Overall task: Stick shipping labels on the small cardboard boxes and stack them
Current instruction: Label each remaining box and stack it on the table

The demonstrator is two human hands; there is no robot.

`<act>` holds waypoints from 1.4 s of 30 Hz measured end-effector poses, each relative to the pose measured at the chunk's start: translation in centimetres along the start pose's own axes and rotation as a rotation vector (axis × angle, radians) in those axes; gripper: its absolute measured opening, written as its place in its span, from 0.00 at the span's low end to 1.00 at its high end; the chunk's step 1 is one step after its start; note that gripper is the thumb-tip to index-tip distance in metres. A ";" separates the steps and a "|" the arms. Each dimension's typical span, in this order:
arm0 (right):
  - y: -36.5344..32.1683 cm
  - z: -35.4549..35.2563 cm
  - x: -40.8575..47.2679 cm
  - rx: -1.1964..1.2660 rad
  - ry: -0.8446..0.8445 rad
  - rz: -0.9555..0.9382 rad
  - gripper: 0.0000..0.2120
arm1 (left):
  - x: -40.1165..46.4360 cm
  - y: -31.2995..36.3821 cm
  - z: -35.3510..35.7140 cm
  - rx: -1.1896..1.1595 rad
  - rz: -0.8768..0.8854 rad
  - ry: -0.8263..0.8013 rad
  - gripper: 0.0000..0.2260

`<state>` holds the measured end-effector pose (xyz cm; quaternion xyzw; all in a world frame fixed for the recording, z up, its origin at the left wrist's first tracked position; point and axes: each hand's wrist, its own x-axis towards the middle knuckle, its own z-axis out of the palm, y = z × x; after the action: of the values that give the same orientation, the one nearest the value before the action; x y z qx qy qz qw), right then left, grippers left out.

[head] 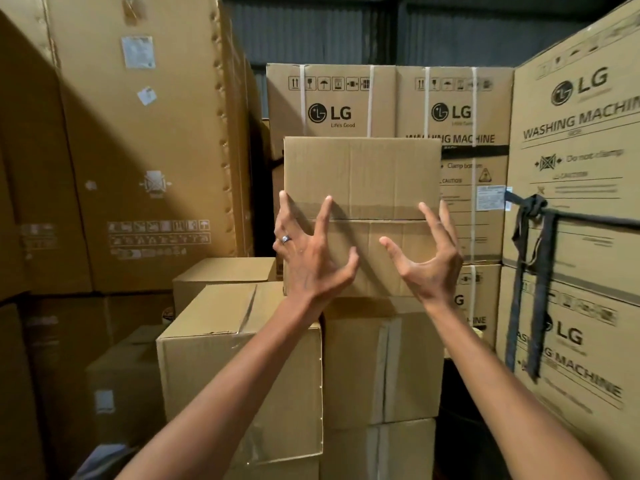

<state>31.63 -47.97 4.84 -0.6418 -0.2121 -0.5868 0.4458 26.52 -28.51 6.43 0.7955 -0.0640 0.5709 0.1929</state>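
Observation:
A small plain cardboard box [360, 174] with a taped seam sits at the top of a stack, on another taped box [356, 362]. Both my arms reach up to it. My left hand [311, 254], a ring on one finger, has its fingers spread against the box's front face near the left edge. My right hand [429, 261] is splayed the same way at the box's right edge, fingertips at or just off the cardboard. Neither hand curls round anything. No shipping label shows on the face towards me.
A second stack of small boxes [242, 344] stands just left of the first, with more boxes [221, 271] behind it. Tall LG washing machine cartons [450, 109] wall in the back and right [575, 237]. A large brown carton [138, 150] fills the left.

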 end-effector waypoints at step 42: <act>2.4 3.7 -8.9 0.019 -0.175 -0.198 0.26 | -8.9 1.4 3.3 0.291 0.037 -0.123 0.36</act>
<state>33.71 -43.91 -4.00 -0.6620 -0.3182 -0.5679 0.3716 26.00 -32.08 -2.48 0.8471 -0.0071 0.5279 0.0608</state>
